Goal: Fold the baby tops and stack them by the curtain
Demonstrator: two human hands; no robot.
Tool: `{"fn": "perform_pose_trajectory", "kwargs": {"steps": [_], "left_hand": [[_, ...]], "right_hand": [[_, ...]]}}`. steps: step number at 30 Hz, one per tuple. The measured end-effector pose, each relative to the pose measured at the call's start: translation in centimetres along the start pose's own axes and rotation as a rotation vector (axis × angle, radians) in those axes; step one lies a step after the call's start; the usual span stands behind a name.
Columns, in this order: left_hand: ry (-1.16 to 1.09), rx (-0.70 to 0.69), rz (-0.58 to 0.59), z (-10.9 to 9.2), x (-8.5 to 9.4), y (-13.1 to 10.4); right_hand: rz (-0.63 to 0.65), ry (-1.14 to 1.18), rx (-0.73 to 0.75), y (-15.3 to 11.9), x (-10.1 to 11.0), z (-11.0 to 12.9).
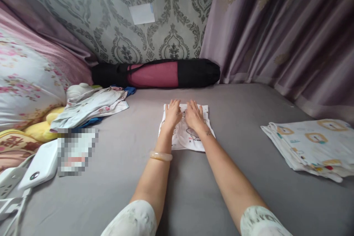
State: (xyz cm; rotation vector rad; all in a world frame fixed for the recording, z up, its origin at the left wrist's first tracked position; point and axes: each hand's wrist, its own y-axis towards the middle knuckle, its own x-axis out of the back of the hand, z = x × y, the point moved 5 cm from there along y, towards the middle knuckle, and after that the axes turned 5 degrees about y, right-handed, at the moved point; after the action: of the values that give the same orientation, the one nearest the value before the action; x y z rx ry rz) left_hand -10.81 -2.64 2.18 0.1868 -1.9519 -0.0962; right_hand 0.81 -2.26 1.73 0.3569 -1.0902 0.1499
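A small white garment with printed figures and letters (182,141) lies folded on the grey bedsheet (132,177) in the middle of the view. Flat on its left half rests my left hand (173,112), fingers stretched toward the far edge. Beside it, my right hand (195,115) presses on the right half with its fingers spread. The two thumbs come close together over the middle of the cloth. Neither hand grips anything. Part of the garment's print is hidden under my hands and forearms.
Folded white cloths with orange prints (306,143) lie at the right. At the left are loose clothes (94,105), a white power bank (41,166) and a power strip (9,182) with cables. A black and maroon long bag (155,74) lies along the wall.
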Motion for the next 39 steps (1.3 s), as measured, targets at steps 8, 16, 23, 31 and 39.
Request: {"fn": "perform_pose_trajectory", "kwargs": {"steps": [8,16,23,31,39], "left_hand": [[0.083,-0.076,0.085,0.7,-2.0,-0.1],[0.128,-0.060,0.096,1.7,-2.8,-0.4],[0.143,0.029,0.109,1.6,-2.6,-0.5],[0.151,0.176,0.078,1.5,-2.4,-0.8],[0.135,0.285,0.006,1.9,-2.7,-0.7]], "right_hand": [[0.196,-0.010,0.073,-1.1,-1.1,1.1],[0.197,-0.027,0.074,-1.3,-2.1,0.9],[0.206,-0.026,0.042,-1.0,-2.2,0.7],[0.114,-0.062,-0.037,-0.7,-2.2,-0.2],[0.059,-0.066,-0.098,-0.8,-2.4,-0.6]]}}
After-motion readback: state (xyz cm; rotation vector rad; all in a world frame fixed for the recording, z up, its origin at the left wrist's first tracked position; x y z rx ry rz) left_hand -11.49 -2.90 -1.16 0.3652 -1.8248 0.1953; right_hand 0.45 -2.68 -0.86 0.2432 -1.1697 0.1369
